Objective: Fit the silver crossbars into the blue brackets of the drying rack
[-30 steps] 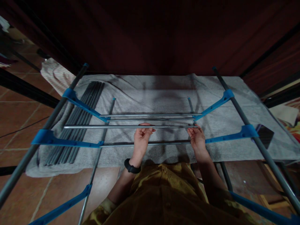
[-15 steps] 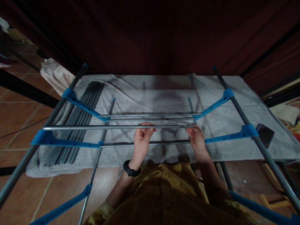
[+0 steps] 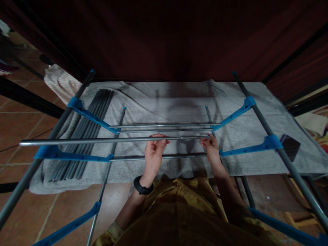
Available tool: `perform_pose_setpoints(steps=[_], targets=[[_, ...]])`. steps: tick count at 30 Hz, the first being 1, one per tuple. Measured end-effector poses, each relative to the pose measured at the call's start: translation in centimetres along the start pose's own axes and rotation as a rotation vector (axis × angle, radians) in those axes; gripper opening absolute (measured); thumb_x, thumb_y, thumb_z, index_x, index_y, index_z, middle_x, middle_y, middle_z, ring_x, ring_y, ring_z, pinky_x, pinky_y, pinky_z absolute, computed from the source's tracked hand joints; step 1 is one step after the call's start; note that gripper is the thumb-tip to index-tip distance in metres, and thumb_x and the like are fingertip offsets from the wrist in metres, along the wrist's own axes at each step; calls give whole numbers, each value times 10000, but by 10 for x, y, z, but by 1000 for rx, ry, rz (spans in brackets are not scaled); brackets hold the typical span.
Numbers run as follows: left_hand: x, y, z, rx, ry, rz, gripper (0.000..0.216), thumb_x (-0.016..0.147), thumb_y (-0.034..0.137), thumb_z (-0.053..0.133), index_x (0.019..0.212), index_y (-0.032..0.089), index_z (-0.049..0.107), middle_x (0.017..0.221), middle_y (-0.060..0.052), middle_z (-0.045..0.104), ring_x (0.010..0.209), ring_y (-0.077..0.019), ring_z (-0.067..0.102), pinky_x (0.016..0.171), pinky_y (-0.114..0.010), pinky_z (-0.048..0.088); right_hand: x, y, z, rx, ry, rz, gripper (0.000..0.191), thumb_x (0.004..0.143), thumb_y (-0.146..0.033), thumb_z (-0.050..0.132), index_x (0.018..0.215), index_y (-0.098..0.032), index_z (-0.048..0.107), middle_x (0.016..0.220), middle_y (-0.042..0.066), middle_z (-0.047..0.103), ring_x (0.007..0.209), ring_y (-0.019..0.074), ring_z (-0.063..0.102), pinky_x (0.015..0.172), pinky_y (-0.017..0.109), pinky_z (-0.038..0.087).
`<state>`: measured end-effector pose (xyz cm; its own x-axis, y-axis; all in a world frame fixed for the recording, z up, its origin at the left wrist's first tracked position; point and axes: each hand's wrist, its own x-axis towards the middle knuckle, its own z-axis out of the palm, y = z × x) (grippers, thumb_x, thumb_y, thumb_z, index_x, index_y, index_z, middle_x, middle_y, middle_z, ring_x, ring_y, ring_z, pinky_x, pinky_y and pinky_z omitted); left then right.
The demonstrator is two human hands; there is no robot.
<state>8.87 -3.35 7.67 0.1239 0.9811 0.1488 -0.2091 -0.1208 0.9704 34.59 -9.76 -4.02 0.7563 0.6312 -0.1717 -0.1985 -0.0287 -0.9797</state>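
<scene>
A long grey metal tube (image 3: 102, 140) runs sideways above the rack frame, its left end reaching past the left upright. My left hand (image 3: 154, 150), with a dark band on its wrist, is closed round the tube near its middle. The fingers of my right hand (image 3: 210, 147) pinch its right end, just beyond a small joint in the tube. Below and behind it, thinner crossbars (image 3: 164, 130) span between blue plastic brackets (image 3: 94, 118). Another crossbar (image 3: 184, 156) passes behind my hands. The brackets clip to upright poles (image 3: 266, 123) on both sides.
Several loose grey tubes (image 3: 82, 136) lie bundled at the left of the grey blanket (image 3: 164, 106). A dark flat object (image 3: 290, 147) rests at the right. Lower blue brackets (image 3: 69, 223) stick out near my body. A dark red panel (image 3: 164, 41) stands behind.
The tube has shifted left, its left end now well past the left upright. My right hand has moved slightly left with it; my left hand only a little.
</scene>
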Motion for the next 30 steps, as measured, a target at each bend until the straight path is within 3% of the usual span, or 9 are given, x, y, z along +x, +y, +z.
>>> perform_pose_setpoints(steps=[8, 17, 23, 30], targets=[[-2, 3, -1, 14, 1, -6, 220, 889, 359, 721, 1004, 207, 612, 905, -19, 730, 766, -145, 719, 744, -284, 549, 0, 9, 2, -226, -68, -53, 587, 718, -534, 668, 1202, -240, 515, 805, -20, 642, 677, 164, 596, 627, 319, 510], [-1, 2, -3, 9, 10, 1, 221, 887, 357, 723, 1008, 213, 609, 917, -25, 735, 770, -144, 719, 734, -280, 546, -5, 10, 0, -410, -138, -84, 618, 803, -588, 596, 1293, -223, 509, 849, 16, 660, 747, 207, 613, 729, 370, 519], [-1, 4, -2, 4, 2, -4, 219, 898, 365, 710, 1018, 212, 611, 969, -40, 749, 786, -148, 722, 746, -285, 546, -16, -2, 7, -699, -129, -184, 553, 855, -586, 503, 1255, -209, 575, 883, 59, 687, 806, 245, 627, 764, 385, 493], [0, 7, -2, 13, -5, -5, 226, 898, 378, 708, 1016, 211, 611, 992, -45, 754, 797, -147, 724, 760, -284, 554, -22, -7, 12, -801, -164, -254, 504, 897, -580, 467, 1215, -213, 599, 877, 75, 702, 834, 261, 653, 776, 384, 499]])
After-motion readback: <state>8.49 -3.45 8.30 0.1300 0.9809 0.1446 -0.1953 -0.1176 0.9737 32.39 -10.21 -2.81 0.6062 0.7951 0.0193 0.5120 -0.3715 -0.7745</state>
